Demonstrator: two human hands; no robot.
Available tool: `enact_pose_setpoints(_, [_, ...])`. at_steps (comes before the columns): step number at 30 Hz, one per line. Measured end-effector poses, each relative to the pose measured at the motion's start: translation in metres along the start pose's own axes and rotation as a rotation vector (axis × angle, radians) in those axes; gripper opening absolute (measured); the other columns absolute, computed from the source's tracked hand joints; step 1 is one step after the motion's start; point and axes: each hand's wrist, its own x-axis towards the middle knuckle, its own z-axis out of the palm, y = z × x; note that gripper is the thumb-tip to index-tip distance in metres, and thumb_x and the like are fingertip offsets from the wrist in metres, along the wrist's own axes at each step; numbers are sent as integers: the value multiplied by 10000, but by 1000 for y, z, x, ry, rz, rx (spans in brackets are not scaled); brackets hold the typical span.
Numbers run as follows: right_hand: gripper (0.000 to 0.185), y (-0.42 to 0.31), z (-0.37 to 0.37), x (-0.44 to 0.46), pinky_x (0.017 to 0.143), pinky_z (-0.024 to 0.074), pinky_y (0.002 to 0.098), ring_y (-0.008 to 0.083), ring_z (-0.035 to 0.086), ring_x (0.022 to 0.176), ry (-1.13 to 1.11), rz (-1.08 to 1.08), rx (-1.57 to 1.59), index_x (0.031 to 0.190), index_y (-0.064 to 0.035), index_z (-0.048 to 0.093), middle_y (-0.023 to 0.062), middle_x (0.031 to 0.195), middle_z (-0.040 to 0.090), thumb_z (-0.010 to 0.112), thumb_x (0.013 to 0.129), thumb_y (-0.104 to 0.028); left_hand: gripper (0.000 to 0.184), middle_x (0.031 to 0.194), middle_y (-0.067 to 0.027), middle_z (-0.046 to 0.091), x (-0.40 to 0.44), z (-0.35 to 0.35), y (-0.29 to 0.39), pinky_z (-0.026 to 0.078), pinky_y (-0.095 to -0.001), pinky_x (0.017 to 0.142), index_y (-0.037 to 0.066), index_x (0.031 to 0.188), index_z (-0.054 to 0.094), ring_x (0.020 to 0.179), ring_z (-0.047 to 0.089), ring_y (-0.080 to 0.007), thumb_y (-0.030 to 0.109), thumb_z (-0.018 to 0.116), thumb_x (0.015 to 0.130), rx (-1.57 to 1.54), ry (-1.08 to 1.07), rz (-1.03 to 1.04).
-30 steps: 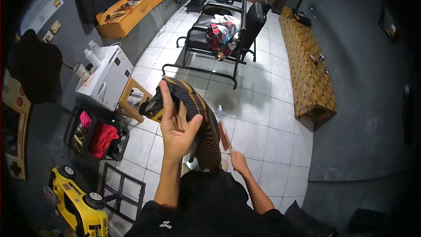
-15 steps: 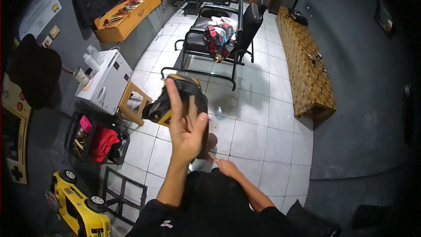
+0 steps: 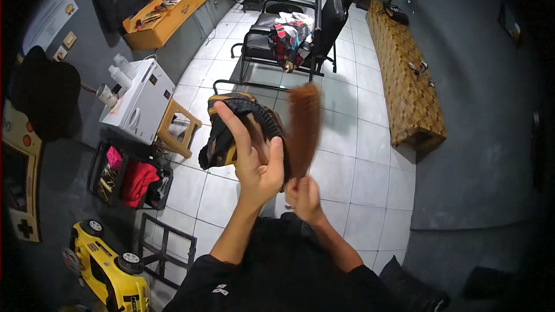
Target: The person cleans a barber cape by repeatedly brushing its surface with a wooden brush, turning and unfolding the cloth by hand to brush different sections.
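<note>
left hand [image 3: 259,173], fingers spread wide, supports one dark item [image 3: 218,141]; right hand [image 3: 305,199] grips one brown tool [image 3: 304,127].

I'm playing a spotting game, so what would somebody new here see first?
Probably the big reddish-brown brush, blurry in the middle, held up in the right hand, next to a dark thing with yellow stripes at the left hand. Then maybe the bright yellow toy car at the bottom left, and the red cloth in a dark bin above it.
</note>
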Motion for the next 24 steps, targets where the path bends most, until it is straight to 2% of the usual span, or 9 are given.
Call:
enact_pose_setpoints(2, [379,18,6,1,432,281,245,105,323,455,-67,88,32,815,-44,395,15,575,354,355,952,-394,861,1441,-155,97,4,2,1,229,-251,1005,83,1391,-186,1269,232,-180,-120,404,798,-27,60,36])
enact_pose_setpoints(5, [364,93,-35,4,478,363,352,248,438,467,14,-144,-779,784,2,444,128,581,456,375,954,-312,865,1441,-163,102,6,-4,2,216,-266,1018,89,1391,-187,1281,229,-189,-101,419,804,-138,138,8])
enact_pose_setpoints(6, [380,125,-64,-5,574,409,443,395,526,595,-60,-1,-1033,785,38,502,237,671,540,365,943,-279,867,1435,-164,127,7,-7,1,221,-268,1017,94,1391,-189,1271,249,-189,-99,421,806,-146,151,25])
enact_pose_setpoints(8, [429,156,-101,-24,612,414,471,437,552,688,-131,179,-1267,800,33,541,269,738,576,330,946,-311,864,1419,-168,185,7,-13,-4,251,-267,1000,100,1391,-192,1218,322,-181,-89,422,814,-123,199,22])
enact_pose_setpoints(11, [298,209,-159,-38,688,462,454,419,580,789,-169,482,-1433,871,17,577,236,764,592,376,916,-198,889,1412,-120,242,2,-17,-9,296,-254,980,146,1421,-110,1209,343,-163,-160,421,776,-189,246,38])
enact_pose_setpoints(14, [362,164,-141,-26,638,464,437,394,588,695,111,317,-1233,853,24,565,234,711,574,350,932,-256,890,1410,-111,250,1,-14,-14,364,-189,830,148,1413,-140,993,413,-90,-161,407,783,-87,301,65])
enact_pose_setpoints(18, [436,44,-50,-2,503,404,334,180,496,536,217,300,-321,942,21,486,85,618,490,332,952,-386,864,1438,-87,174,-3,-3,-20,349,-140,661,130,1404,-163,796,377,-47,-142,389,797,13,331,42])
enact_pose_setpoints(21, [405,2,-1,-8,490,381,309,128,463,549,73,73,-182,1019,23,452,43,640,479,332,956,-358,826,1453,-114,71,-2,8,-12,324,-182,832,73,1391,-172,1018,353,-93,-124,375,803,33,312,-2])
enact_pose_setpoints(24, [343,46,5,-4,520,394,319,176,496,556,21,16,-341,1107,53,430,119,645,504,389,945,-247,809,1456,-161,29,2,8,-10,217,-228,1004,30,1376,-196,1282,215,-162,-116,354,801,-76,297,-6])
